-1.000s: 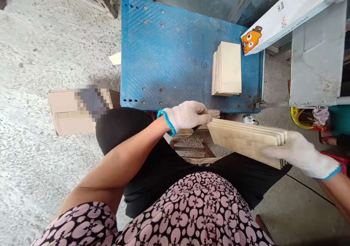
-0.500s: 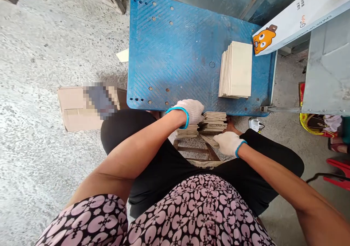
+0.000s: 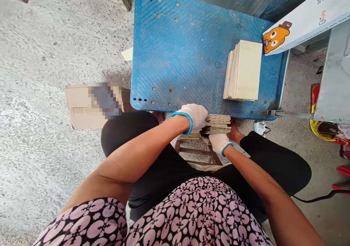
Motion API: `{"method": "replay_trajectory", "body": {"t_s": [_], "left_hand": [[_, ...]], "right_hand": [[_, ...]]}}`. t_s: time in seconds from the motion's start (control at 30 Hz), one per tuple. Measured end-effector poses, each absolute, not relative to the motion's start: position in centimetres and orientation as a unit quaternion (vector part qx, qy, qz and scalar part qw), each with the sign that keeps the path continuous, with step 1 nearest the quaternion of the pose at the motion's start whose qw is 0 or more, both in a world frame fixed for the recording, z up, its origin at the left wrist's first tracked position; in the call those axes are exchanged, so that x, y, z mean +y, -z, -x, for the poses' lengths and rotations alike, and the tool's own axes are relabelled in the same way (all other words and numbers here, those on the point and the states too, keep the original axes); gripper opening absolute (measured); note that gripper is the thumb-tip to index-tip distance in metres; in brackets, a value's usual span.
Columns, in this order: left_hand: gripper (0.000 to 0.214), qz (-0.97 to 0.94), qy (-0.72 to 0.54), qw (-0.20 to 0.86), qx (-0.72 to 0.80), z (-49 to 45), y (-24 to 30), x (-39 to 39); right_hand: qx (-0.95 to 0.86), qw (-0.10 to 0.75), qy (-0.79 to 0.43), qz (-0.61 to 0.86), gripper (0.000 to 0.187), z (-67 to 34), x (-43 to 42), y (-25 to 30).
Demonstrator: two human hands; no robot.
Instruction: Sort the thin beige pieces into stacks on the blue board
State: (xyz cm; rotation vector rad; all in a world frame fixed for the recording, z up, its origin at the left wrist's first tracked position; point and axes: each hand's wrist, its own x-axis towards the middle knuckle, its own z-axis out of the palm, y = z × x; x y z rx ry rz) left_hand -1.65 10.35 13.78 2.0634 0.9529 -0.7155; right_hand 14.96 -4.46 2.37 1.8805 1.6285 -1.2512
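A low pile of thin wooden boards (image 3: 218,124) lies between my knees on a small wooden frame (image 3: 197,153). My left hand (image 3: 194,116), in a white glove with a blue cuff, presses its curled fingers on the pile's left end. My right hand (image 3: 218,142), gloved the same way, grips the pile's near edge from below, and its fingertips are hidden under the boards. A second, neater stack of boards (image 3: 244,71) rests on the blue platform (image 3: 177,49) further away, untouched by either hand.
A cardboard box (image 3: 82,105) sits on the concrete floor to my left. A white paper bag with an orange cartoon (image 3: 298,23) leans over the platform's right corner beside a grey metal panel (image 3: 335,82). A power strip (image 3: 259,127) lies by my right knee.
One second ago my right hand held a bundle of boards out to the right. It has since brought them down to the low pile, where both hands now meet.
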Motion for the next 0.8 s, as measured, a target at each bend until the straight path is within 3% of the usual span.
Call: {"method": "replay_trajectory", "body": {"t_s": [0.13, 0.27, 0.6, 0.73, 0.8], "left_hand": [[0.045, -0.809, 0.27, 0.361, 0.377, 1.5, -13.2, 9.9], [0.046, -0.805, 0.268, 0.37, 0.379, 1.6, -13.1, 10.1], [0.044, -0.815, 0.256, 0.37, 0.366, 1.8, -13.5, 11.0], [0.045, -0.817, 0.252, 0.37, 0.363, 2.1, -13.0, 11.0], [0.045, -0.816, 0.252, 0.373, 0.362, 2.3, -12.9, 11.1]], "right_hand": [[0.613, 0.312, 0.386, -0.615, 0.035, -14.1, -4.5, -3.1], [0.641, 0.326, 0.37, -0.589, 0.037, -14.4, -4.3, -4.1], [0.669, 0.143, 0.383, -0.62, 0.037, -16.5, -5.2, -7.5], [0.569, 0.098, 0.36, -0.733, 0.03, -18.5, -4.0, -9.6], [0.484, 0.022, 0.365, -0.795, 0.03, -19.6, -3.4, -10.0]]}}
